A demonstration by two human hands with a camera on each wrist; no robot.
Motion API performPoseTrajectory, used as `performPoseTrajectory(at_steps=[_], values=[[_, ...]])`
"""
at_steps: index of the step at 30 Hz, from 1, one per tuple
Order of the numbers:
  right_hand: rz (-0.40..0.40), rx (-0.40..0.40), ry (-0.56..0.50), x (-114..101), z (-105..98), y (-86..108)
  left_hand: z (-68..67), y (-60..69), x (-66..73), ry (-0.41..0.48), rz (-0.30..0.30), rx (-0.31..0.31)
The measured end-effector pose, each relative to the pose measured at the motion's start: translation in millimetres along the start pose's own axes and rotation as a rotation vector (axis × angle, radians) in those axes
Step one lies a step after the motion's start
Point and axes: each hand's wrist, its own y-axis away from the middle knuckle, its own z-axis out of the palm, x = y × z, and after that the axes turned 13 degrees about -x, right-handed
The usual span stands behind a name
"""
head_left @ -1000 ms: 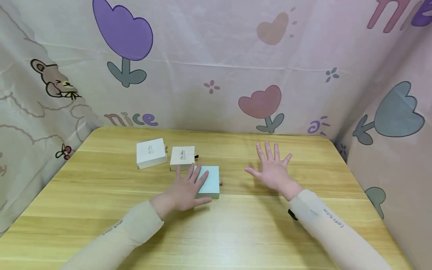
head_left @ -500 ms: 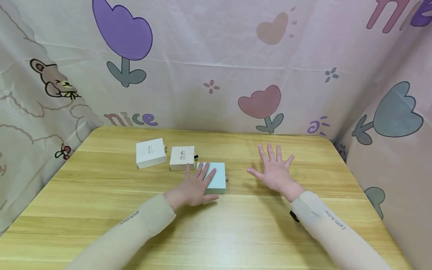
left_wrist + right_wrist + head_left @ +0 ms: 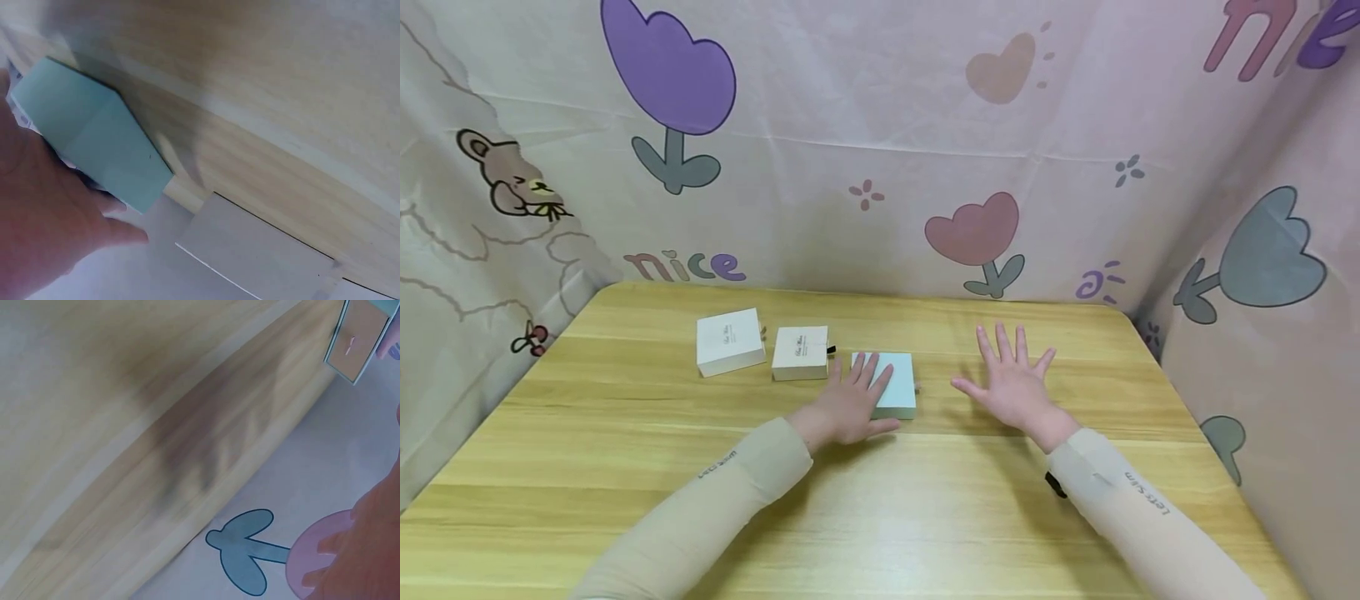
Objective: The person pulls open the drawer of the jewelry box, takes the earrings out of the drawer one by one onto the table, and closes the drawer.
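My left hand (image 3: pixel 848 408) lies with spread, straight fingers over the left part of a mint-green box (image 3: pixel 898 385) on the table. In the left wrist view, the same hand (image 3: pixel 53 215) is beside the green box (image 3: pixel 94 131); its contact with the box's top is partly hidden. A small tab sticks out of the box's right side, and the right wrist view catches its pinkish end face (image 3: pixel 357 339). To the right, my right hand (image 3: pixel 1013 390) is held over the table with fingers spread, touching nothing, its shadow below.
Left of the green box stand a white box with a black tab (image 3: pixel 801 353) and, farther left, a slightly turned white box (image 3: pixel 730 342). Both carry small printed lettering. A patterned curtain (image 3: pixel 820 100) rises behind the wooden table (image 3: pixel 880 517).
The green box has slid right and away from me along with my left hand, leaving a wider gap from the white boxes. My right hand has shifted only slightly.
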Motion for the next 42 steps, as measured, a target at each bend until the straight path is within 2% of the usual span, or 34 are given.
performPoseTrajectory(at_steps=[7, 14, 19, 25, 33, 42], values=[[0.013, -0.011, 0.011, 1, 0, 1.1, -17.0, 0.4, -13.5, 0.095, 0.033, 0.010], [-0.016, -0.019, 0.022, -3, 2, 2.4, -32.2, -8.8, -29.6, 0.212, 0.040, -0.087], [-0.028, 0.007, 0.031, -5, 5, 2.1, -36.7, -12.7, -30.9, 0.253, 0.033, -0.108], [-0.073, 0.041, 0.009, -13, 6, -3.1, -41.5, -15.6, -27.7, 0.229, 0.027, -0.106], [-0.127, -0.095, -0.161, -31, 5, -21.1, -46.4, -21.2, -19.7, 0.200, 0.011, -0.110], [-0.170, -0.142, -0.222, -41, 11, -36.1, -50.8, -23.5, -13.4, 0.175, -0.006, -0.116]])
